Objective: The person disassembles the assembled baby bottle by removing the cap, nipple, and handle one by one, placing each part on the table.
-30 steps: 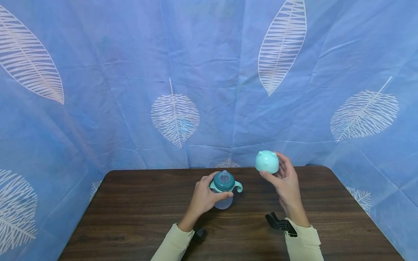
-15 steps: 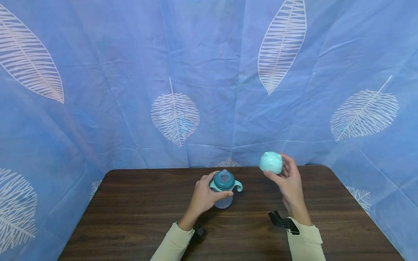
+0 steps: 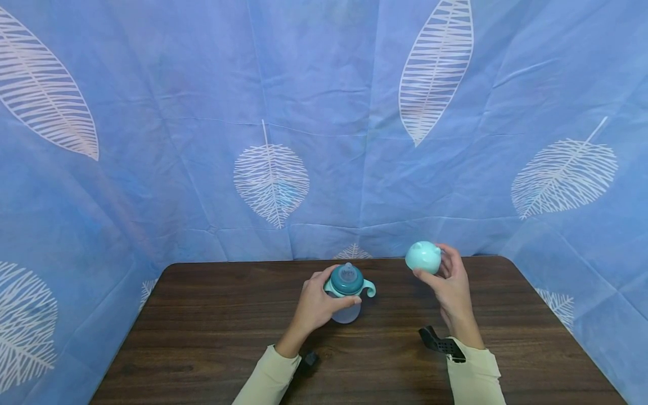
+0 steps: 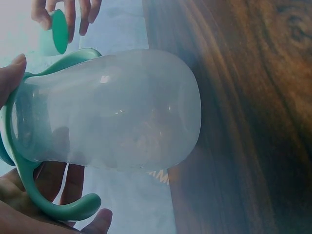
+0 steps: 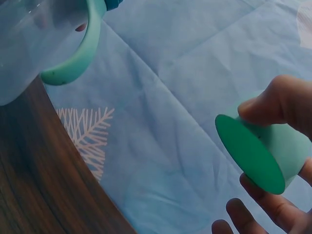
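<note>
My left hand (image 3: 316, 304) grips a sippy cup around its neck, near the mint handles. The sippy cup (image 4: 117, 112) has a clear body, a teal lid with a spout on top, and a curled handle (image 3: 370, 288) on its right side. It stands upright at the table, its base low in the head view. To the right, my right hand (image 3: 450, 281) holds a mint dome-shaped cap (image 3: 423, 257) with small ears between thumb and fingers, raised and apart from the cup. In the right wrist view the cap's green underside (image 5: 250, 154) faces the cup.
A dark wood table (image 3: 217, 337) lies under both hands. Behind its far edge hangs a blue cloth (image 3: 324, 180) with white leaf prints. A black wrist strap (image 3: 442, 344) sits on the right wrist.
The right hand has moved a little to the right and slightly down with the cap, which has tilted. My left hand and the sippy cup have stayed in place.
</note>
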Demonstrator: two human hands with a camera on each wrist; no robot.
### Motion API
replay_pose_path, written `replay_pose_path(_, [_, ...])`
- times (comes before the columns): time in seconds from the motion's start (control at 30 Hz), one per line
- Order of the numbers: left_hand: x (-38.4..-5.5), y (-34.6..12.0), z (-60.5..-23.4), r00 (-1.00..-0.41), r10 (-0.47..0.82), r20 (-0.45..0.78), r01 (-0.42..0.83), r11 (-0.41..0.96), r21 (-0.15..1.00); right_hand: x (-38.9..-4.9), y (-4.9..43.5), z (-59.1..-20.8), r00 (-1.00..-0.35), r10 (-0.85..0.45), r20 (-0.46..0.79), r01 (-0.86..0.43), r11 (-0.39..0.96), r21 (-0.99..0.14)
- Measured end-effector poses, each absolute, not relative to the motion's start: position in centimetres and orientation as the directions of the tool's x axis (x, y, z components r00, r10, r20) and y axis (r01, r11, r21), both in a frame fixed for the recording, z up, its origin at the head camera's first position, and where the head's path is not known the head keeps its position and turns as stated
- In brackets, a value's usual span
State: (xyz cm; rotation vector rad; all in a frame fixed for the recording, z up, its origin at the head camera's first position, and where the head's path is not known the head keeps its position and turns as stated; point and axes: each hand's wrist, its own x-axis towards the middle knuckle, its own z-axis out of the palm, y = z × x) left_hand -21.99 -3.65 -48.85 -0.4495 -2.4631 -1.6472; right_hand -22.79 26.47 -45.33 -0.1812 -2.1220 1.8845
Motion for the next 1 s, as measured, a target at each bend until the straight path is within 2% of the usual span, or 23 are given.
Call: replay_pose_path(1.0, [-22.0,-3.7,-48.8,-0.939,0.178,0.295,0.341,0.361,0.868,-23.7,27.4,-47.9,-0.955,0.272,0.120,-0.049,0.256,-0.965])
